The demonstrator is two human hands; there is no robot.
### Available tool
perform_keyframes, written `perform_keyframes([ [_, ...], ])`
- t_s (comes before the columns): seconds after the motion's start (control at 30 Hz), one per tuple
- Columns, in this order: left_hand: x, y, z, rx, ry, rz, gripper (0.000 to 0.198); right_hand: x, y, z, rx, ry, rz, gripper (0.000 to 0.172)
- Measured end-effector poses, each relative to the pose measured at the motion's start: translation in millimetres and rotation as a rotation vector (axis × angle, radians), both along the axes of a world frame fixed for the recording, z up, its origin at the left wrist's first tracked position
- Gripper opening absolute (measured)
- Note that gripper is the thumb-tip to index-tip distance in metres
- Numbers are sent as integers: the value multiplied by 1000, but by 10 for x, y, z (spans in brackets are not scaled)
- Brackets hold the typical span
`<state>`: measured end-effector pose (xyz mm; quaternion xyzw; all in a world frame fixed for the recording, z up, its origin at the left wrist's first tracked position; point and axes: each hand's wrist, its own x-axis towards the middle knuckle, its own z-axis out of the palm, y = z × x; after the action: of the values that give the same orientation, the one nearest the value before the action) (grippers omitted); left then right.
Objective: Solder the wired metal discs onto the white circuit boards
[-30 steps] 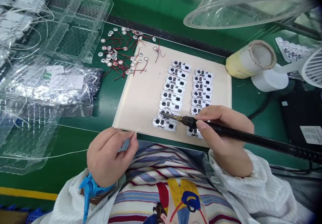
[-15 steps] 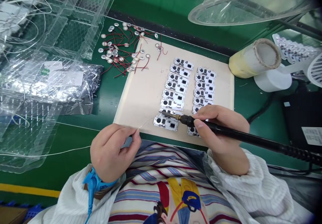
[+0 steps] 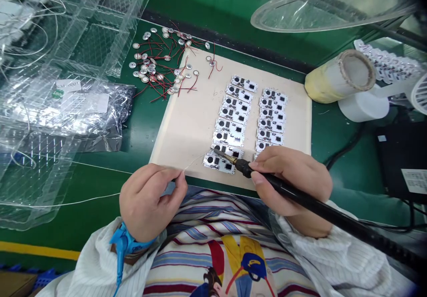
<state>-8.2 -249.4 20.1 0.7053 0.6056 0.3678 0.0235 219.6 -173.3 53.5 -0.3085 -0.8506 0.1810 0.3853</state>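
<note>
My left hand (image 3: 151, 199) is closed in a pinch on a thin strand of solder wire (image 3: 195, 160), whose tip points at the nearest boards of the left column. The strand trails off behind the hand to the left. My right hand (image 3: 293, 185) grips a black soldering iron (image 3: 283, 187) like a pen. The iron's tip is over the left end of the second-nearest white circuit board (image 3: 227, 150); whether it touches I cannot tell. Several white boards overlap in two columns on a beige board (image 3: 187, 123). My right hand hides the near end of the right column.
Small silver discs with red wires (image 3: 151, 67) are heaped at the back left. Clear plastic trays (image 3: 96, 30) and a silver bag (image 3: 100, 105) lie left. A yellowish roll (image 3: 327, 81), a white round container (image 3: 363, 105) and a black box (image 3: 403, 154) stand right. A clear hood (image 3: 300, 16) hangs above.
My right hand has lowered the iron's handle slightly, so the iron slants more steeply in view. Its tip stays near the same board. My left hand has barely moved.
</note>
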Motion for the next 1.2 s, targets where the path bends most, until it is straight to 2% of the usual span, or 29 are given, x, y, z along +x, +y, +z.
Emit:
perform_keyframes([
  [0.4, 12, 10, -17, -4, -11, 4, 13, 41, -45, -8, -6, -45, 16, 19],
  [0.6, 25, -18, 17, -18, -42, 15, 17, 54, -71, 52, -20, -1, -125, 15],
  [0.73, 27, -9, 19, -14, -25, 9, 17, 60, -72, 29, -43, 26, -162, 13],
  [0.97, 39, 37, -8, 13, -4, 3, 16, 39, -38, -62, -26, 65, -137, 14],
  [1.2, 44, 45, -40, 42, 15, 9, 12, 27, -34, -40, -20, 36, -117, 13],
])
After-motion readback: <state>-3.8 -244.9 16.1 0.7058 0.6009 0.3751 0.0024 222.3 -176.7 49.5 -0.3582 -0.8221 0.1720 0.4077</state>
